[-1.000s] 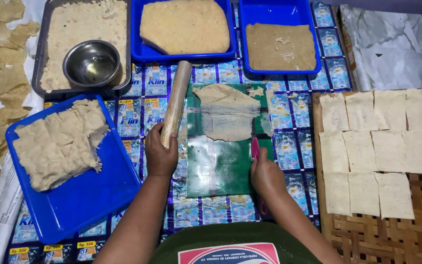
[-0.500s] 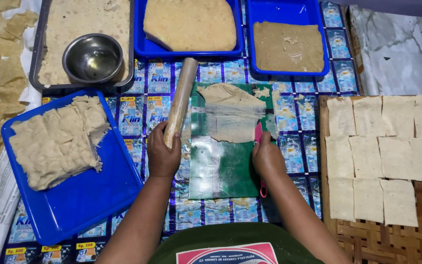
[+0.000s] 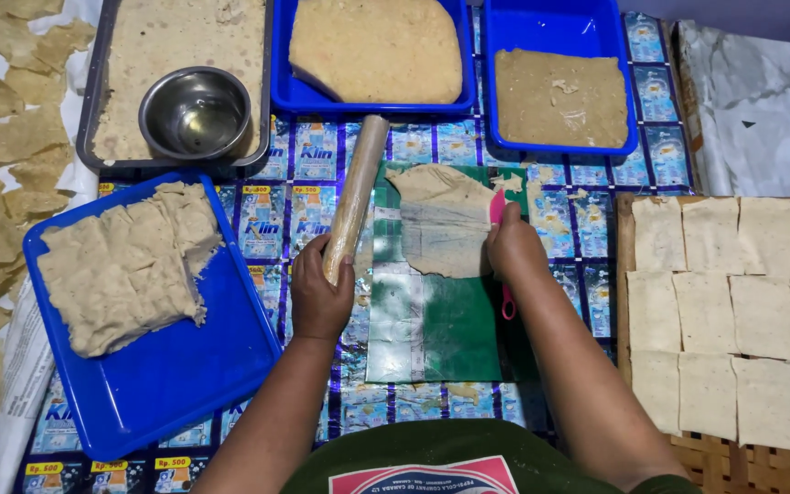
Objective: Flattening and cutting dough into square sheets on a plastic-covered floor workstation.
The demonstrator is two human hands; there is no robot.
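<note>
Head view. The left hand (image 3: 320,297) is closed in a fist around the near end of a wooden rolling pin (image 3: 355,198), which slants away toward one o'clock, its far end just short of the blue tray of pale dough (image 3: 374,55). The right hand (image 3: 514,245) is curled, its fingers closed on a pink scraper (image 3: 503,249), whose handle shows below the wrist at six o'clock. The fingertips press the right edge of a thin flattened dough sheet (image 3: 441,224).

That sheet lies on the far half of a green plastic mat (image 3: 432,325), at three o'clock from the left hand and at nine o'clock from the right hand, touching it. The near half of the mat is bare.

At nine o'clock of the left hand sits a blue tray with a torn dough slab (image 3: 125,265), its corner close beside the wrist. At twelve o'clock stand a metal tray holding a steel bowl (image 3: 196,112) and another blue tray of darker dough (image 3: 561,96). At three o'clock of the right hand, cut dough squares (image 3: 724,302) lie in rows on a woven rack, near the forearm.
</note>
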